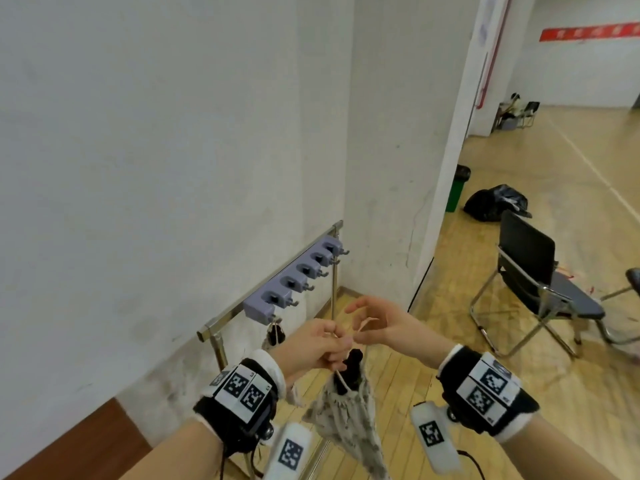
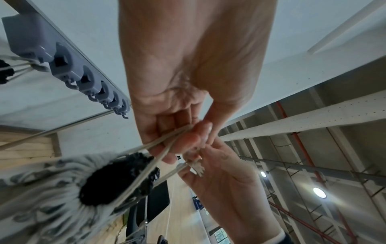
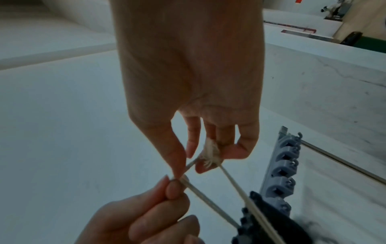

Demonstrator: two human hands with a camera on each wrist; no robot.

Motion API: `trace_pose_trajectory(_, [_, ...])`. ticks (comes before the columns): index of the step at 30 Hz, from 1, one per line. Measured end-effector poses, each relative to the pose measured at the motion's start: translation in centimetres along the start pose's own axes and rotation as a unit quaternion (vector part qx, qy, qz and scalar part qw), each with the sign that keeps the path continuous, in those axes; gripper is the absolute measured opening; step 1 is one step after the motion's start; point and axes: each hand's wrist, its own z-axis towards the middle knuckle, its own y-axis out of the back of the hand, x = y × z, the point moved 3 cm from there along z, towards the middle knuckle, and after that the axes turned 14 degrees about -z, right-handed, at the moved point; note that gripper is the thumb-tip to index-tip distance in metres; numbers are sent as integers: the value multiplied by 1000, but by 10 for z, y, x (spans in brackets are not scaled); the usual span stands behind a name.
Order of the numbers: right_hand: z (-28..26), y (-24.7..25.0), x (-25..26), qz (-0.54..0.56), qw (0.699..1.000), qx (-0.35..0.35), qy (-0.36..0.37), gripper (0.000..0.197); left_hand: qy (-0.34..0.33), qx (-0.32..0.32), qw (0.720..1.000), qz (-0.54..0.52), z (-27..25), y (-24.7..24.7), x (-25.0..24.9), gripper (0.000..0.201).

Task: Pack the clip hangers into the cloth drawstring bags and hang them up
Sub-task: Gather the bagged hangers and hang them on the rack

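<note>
White walls and a wood floor, with a metal rail (image 1: 221,318) running along the wall and a strip of grey-purple hooks (image 1: 294,282) mounted on it. One bag already hangs (image 1: 275,336) off the nearest hook, so the job looks partway done.

Second drawstring bag (image 1: 346,420) is out in front, dangling in the air below both hands, just short of the rail. It's a pale printed cloth, and the black clip hangers (image 1: 351,370) poke out of the cinched mouth, so packing looks finished for this one.

Left hand (image 1: 317,346) has its fingers curled and pinching the cord (image 3: 208,203) close to the bag mouth, so it's carrying the weight. Right hand (image 1: 381,323) pinches the frayed knotted end (image 3: 210,155) of the cord between thumb and fingertips, other fingers loose, which spreads the two strands into a loop.

So my read: this is the tighten-and-get-a-loop-ready step, right before hanging. Next move probably needs that loop kept open wide enough to drop over a free hook, most likely the one beside the hung bag, while the left hand keeps the weight up until the cord actually seats. Hooks look small, so the loop could slip off the tip if it's let go early.
</note>
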Motion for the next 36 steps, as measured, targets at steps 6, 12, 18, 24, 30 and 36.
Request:
trace_pose_trajectory(6, [53, 7, -34, -60, 996, 58, 8, 14, -16, -47, 998, 40, 64, 33, -7, 14])
trace_pose_trajectory(12, [146, 15, -74, -74, 991, 111, 13, 20, -15, -121, 987, 100, 110, 93, -8, 10])
trace_pose_trajectory(18, [230, -13, -108, -100, 977, 185, 16, 17, 29, -214, 968, 130, 139, 157, 9, 6])
trace_pose_trajectory(24, [287, -43, -126, -91, 963, 252, 17, 25, 103, -318, 931, 149, 159, 209, 37, 29])
trace_pose_trajectory(30, [333, -53, -159, -109, 958, 266, -19, 23, 81, -426, 881, 189, 193, 215, 58, 23])
trace_pose_trajectory(36, [351, -75, -180, -112, 960, 257, 7, 31, 97, -525, 826, 180, 216, 213, 81, 28])
